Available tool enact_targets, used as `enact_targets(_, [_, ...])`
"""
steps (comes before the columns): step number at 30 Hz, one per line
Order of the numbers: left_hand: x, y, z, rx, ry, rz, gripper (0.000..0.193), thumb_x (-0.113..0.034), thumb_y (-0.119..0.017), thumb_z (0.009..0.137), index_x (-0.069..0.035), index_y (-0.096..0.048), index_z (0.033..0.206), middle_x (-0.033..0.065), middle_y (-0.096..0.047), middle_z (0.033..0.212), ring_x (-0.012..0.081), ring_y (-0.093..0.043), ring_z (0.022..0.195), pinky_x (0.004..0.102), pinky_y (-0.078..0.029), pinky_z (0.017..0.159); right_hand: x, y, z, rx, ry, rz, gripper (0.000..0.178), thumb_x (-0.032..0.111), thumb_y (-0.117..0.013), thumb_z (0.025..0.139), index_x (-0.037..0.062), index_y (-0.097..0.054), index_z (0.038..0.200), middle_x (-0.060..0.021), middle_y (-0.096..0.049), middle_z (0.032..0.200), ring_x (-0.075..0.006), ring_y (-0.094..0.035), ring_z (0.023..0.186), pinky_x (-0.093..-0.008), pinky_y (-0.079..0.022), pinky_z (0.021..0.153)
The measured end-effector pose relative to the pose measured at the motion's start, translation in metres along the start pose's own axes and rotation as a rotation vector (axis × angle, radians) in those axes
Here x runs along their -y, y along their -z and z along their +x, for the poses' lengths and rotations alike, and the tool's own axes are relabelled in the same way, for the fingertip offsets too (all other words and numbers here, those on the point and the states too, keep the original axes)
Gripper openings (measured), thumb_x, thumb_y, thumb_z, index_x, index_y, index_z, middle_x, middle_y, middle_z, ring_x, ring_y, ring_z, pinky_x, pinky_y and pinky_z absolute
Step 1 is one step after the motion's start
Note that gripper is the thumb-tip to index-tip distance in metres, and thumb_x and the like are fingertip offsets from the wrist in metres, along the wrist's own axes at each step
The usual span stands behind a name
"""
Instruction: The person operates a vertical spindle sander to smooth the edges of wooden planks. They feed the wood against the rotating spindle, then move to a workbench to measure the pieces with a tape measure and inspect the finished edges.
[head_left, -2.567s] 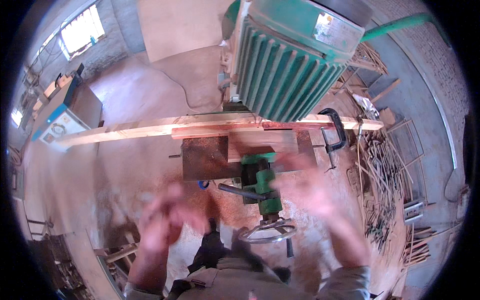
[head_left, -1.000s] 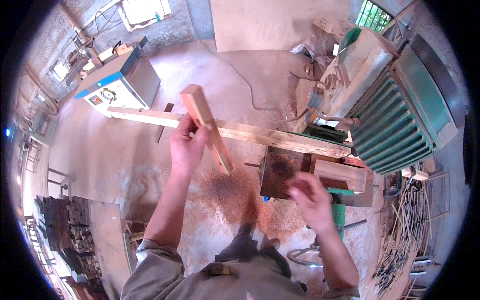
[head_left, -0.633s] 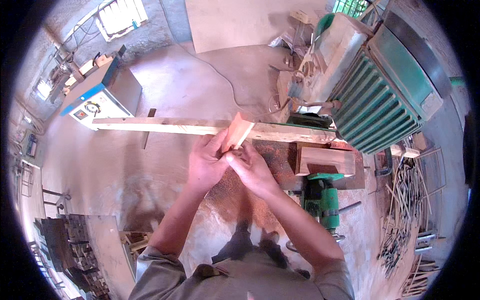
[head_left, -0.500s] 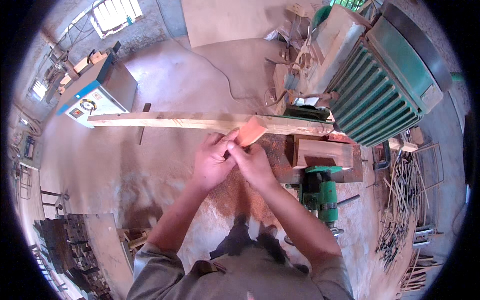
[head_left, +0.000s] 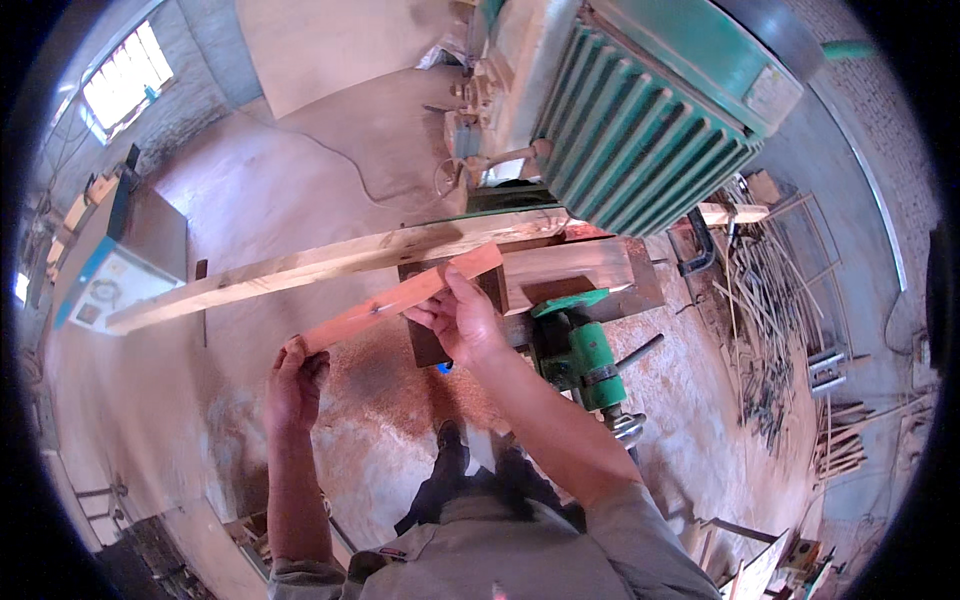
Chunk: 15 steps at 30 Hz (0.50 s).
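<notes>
A reddish-orange wooden strip [head_left: 380,306] is held slantwise in front of me, its left end lower and nearer than its right. My left hand [head_left: 294,388] grips the left end, fingers closed around it. Near the other end, my right hand [head_left: 460,318] pinches the strip with the thumb on its upper face. Just right of that end lies a reddish wooden block [head_left: 566,272] on the machine table, with the green pad of a screw clamp [head_left: 570,303] against its near side. Behind the strip runs a long pale wooden beam [head_left: 340,262].
A large green ribbed motor housing [head_left: 650,140] rises at the upper right. A black C-clamp [head_left: 697,243] grips beyond it. Thin wood offcuts [head_left: 775,350] are heaped on the right floor. At left stands a grey cabinet [head_left: 150,240]; sawdust [head_left: 375,385] covers the floor below my hands.
My hands have moved apart; the strip, earlier pointing end-on away from me, now lies crosswise between them. The view has swung right, shifting the machine leftward.
</notes>
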<state>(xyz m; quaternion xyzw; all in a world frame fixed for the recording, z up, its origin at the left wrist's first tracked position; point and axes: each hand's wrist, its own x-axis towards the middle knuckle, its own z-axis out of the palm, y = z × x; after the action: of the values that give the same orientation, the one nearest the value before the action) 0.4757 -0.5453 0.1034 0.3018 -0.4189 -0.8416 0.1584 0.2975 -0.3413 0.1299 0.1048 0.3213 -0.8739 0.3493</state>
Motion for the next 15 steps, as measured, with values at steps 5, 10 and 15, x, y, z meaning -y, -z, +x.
enact_targets(5, [0.007, -0.034, 0.033, -0.048, -0.011, -0.098, 0.021, -0.022, -0.056, 0.092, -0.006, -0.058, 0.105, 0.0052, -0.063, 0.091, 0.0147, -0.062, 0.079, 0.0273, -0.053, 0.072, 0.005, 0.018, 0.031, -0.155, 0.047, 0.076, 0.025, 0.031, -0.054, 0.092, 0.0083, -0.054, 0.102, -0.0059, -0.059, 0.092, -0.02, -0.059, 0.088, -0.0352, -0.053, 0.077])
enact_targets(10, [0.014, -0.051, 0.071, -0.075, 0.024, -0.018, 0.023, -0.023, -0.058, 0.09, -0.007, -0.058, 0.107, 0.005, -0.064, 0.093, 0.0143, -0.062, 0.081, 0.0268, -0.053, 0.076, 0.014, 0.039, 0.057, -0.143, 0.022, -0.006, 0.026, 0.033, -0.051, 0.094, 0.009, -0.054, 0.104, -0.0062, -0.059, 0.09, -0.0192, -0.06, 0.082, -0.0344, -0.054, 0.071])
enact_targets(15, [0.026, -0.033, 0.114, -0.028, 0.03, 0.009, 0.025, -0.025, -0.059, 0.089, -0.009, -0.057, 0.107, 0.0047, -0.065, 0.091, 0.0152, -0.063, 0.081, 0.0267, -0.053, 0.075, 0.02, 0.037, 0.051, -0.177, -0.156, -0.309, 0.033, 0.037, -0.047, 0.095, 0.0063, -0.053, 0.107, -0.0103, -0.06, 0.095, -0.0214, -0.062, 0.073, -0.0352, -0.055, 0.062])
